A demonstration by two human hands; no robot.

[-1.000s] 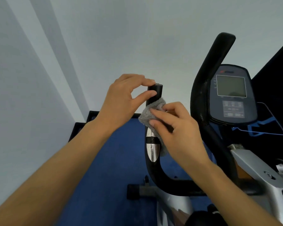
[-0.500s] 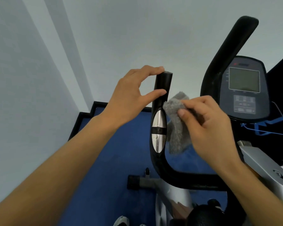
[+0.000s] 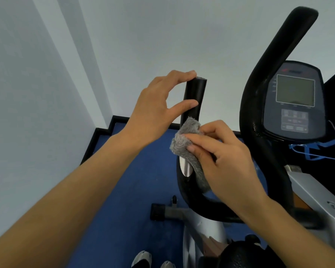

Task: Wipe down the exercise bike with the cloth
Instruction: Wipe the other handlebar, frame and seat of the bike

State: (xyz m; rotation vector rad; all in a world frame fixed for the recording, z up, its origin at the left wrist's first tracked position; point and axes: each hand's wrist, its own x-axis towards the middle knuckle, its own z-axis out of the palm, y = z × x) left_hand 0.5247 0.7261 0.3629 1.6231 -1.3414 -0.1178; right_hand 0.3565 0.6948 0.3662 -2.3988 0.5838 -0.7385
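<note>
Here the left hand (image 3: 155,113) holds the top of the near handlebar (image 3: 194,97) of the exercise bike (image 3: 263,132): the forefinger lies on the upper end of the black grip and the thumb presses on its front side, so the hand is closed lightly around the grip, with an open gap between thumb and fingers. Just below it, the right hand (image 3: 226,163) is closed on a grey fluffy cloth (image 3: 186,144). The fingers pinch the cloth and press it on the handlebar, at the place where the black grip meets the shiny metal sensor plate (image 3: 185,168). The upper part of the cloth is bunched beside the bar, and a longer part hangs down along the bar under the hand. The two hands are near each other but they do not touch. To the right, the second handlebar (image 3: 269,78) rises in a long black curve, and behind it sits the console (image 3: 295,99) with a grey screen and a block of buttons under it. The silver frame (image 3: 315,196) of the bike shows at the lower right. The floor is a blue mat (image 3: 124,209) with a black border along the pale wall (image 3: 37,93). At the bottom edge the tips of two light shoes (image 3: 143,258) are visible.
</note>
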